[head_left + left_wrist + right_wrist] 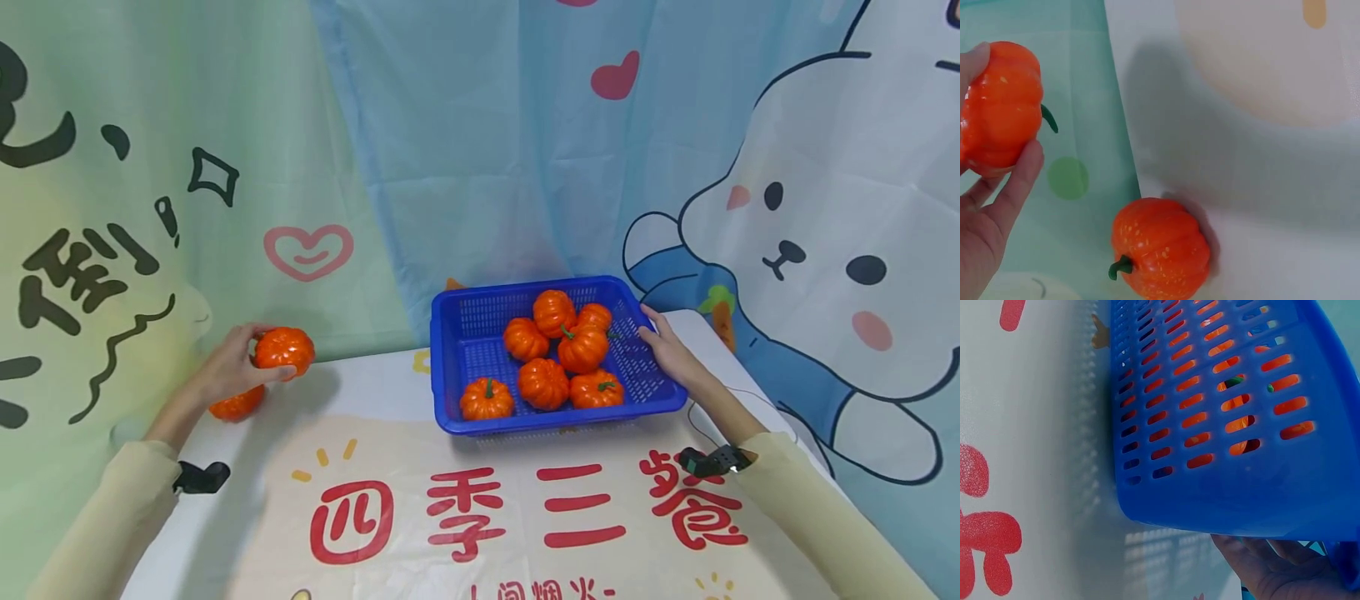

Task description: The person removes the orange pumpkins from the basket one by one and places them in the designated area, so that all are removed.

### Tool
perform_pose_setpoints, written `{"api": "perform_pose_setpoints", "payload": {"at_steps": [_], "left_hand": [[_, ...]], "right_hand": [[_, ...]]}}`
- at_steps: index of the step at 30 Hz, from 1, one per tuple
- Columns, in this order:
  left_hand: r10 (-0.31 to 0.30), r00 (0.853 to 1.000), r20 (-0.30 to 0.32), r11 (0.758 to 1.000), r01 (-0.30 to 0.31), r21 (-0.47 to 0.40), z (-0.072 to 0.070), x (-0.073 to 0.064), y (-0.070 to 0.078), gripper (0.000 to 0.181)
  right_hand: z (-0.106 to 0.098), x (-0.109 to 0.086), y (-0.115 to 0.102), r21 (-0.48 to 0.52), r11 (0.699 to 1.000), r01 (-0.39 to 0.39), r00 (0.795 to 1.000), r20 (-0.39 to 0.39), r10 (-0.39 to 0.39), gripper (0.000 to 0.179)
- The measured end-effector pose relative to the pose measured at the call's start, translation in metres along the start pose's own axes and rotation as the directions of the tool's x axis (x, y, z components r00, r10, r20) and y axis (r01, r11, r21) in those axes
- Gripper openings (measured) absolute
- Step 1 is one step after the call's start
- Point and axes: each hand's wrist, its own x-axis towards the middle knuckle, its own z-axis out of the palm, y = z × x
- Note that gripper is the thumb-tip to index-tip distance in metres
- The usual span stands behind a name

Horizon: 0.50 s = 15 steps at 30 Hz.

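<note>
My left hand [231,367] grips a small orange toy pumpkin [285,348] between thumb and fingers, raised above the table's left side. In the left wrist view the held pumpkin [1007,106] shows its green stem pointing away from the palm. Below it, a second pumpkin [1160,250] rests at the table edge. My right hand [670,346] holds the right end of a blue plastic basket [555,419], thumb at the rim and fingers underneath in the right wrist view. Several orange pumpkins [543,384] lie inside, mostly toward its middle and right.
The white table [360,383] bears a printed cloth with red characters [352,521]. A patterned curtain [450,150] hangs right behind the table and along both sides. A thin cable [750,392] runs near the right edge.
</note>
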Motion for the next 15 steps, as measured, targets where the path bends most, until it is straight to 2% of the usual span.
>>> {"api": "perform_pose_setpoints", "payload": {"at_steps": [5, 11, 15], "left_hand": [[-0.04, 0.999, 0.028, 0.999, 0.041, -0.01, 0.0004, -0.0003, 0.0026, 0.082], [0.014, 0.999, 0.048, 0.999, -0.016, 0.029, 0.0007, -0.0006, 0.0024, 0.083], [0.005, 0.998, 0.058, 0.998, -0.008, 0.055, 0.001, -0.0012, 0.0023, 0.08]], "right_hand": [[0.0003, -0.0003, 0.0, 0.002, 1.0, 0.0, 1.0, -0.006, 0.0, 0.063], [0.0002, -0.0022, -0.0022, -0.008, 1.0, -0.002, 1.0, 0.003, 0.002, 0.063], [-0.0002, -0.0028, -0.0029, -0.003, 1.0, -0.002, 1.0, 0.009, 0.002, 0.063]]}}
